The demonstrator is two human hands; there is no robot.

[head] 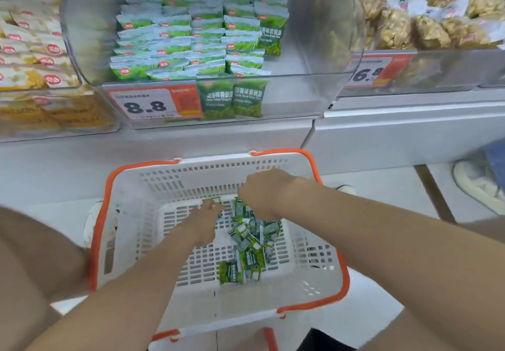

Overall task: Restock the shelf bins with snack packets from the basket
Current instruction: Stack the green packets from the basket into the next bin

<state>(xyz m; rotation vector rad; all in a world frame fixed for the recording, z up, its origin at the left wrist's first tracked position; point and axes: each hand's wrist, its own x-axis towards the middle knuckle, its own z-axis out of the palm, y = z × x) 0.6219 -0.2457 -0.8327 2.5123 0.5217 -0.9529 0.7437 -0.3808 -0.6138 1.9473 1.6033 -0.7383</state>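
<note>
A white basket with an orange rim (314,255) sits on the floor below the shelf. Several small green snack packets (250,252) lie loose in its right half. My left hand (203,220) reaches down into the basket with its fingers stretched out, the tips blurred and close to one green packet (212,201) at the far wall. My right hand (263,193) is curled over the top of the pile and grips a few green packets (241,210). Above, a clear shelf bin (300,96) holds stacked rows of the same green packets (191,33).
A price tag reading 8.8 (153,104) is on the bin front. A bin of yellow packets (32,58) stands to the left, a bin of brown snacks (426,22) to the right. Another person's shoe (478,184) is on the floor at right.
</note>
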